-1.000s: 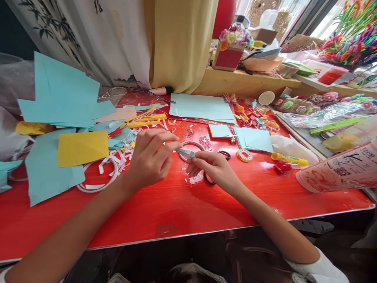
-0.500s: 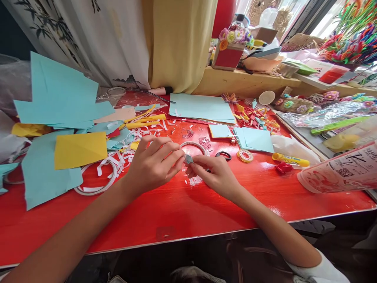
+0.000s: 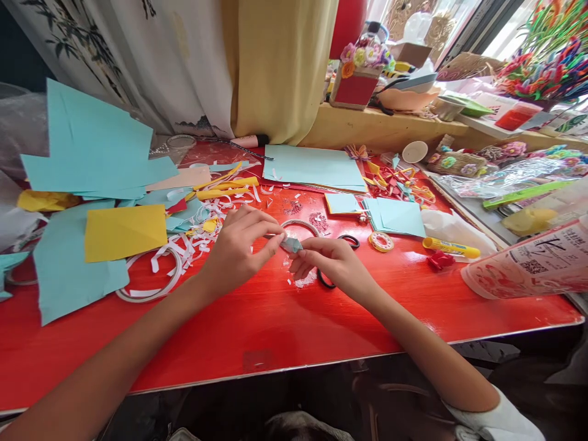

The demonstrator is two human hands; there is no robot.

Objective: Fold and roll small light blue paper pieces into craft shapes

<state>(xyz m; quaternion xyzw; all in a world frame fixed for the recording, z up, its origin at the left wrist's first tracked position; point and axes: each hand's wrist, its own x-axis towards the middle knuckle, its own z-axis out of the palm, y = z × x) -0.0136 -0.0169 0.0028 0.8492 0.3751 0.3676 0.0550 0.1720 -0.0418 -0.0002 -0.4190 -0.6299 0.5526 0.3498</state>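
Observation:
A small folded piece of light blue paper [image 3: 291, 245] is held between my two hands above the red table [image 3: 257, 331]. My left hand [image 3: 241, 248] pinches its left end between thumb and fingers. At the other end, the thumb and fingertips of my right hand [image 3: 333, 263] are closed on it. Black-handled scissors [image 3: 326, 280] lie partly hidden behind my right hand. Just beyond the paper lies a white tape roll [image 3: 301, 223]. The fold's exact shape is too small to make out.
Blue sheets [image 3: 82, 263] and a yellow sheet [image 3: 126, 233] lie left, beside white paper scraps [image 3: 184, 248]. Blue squares [image 3: 395, 217], a small tape roll [image 3: 381, 241], a glue stick [image 3: 451, 247] and a tilted plastic cup [image 3: 528, 263] are on the right.
My left fingers have drawn back and lowered into a pinch, so more of the blue paper shows between my hands. More of the scissors' handle shows beside my right hand.

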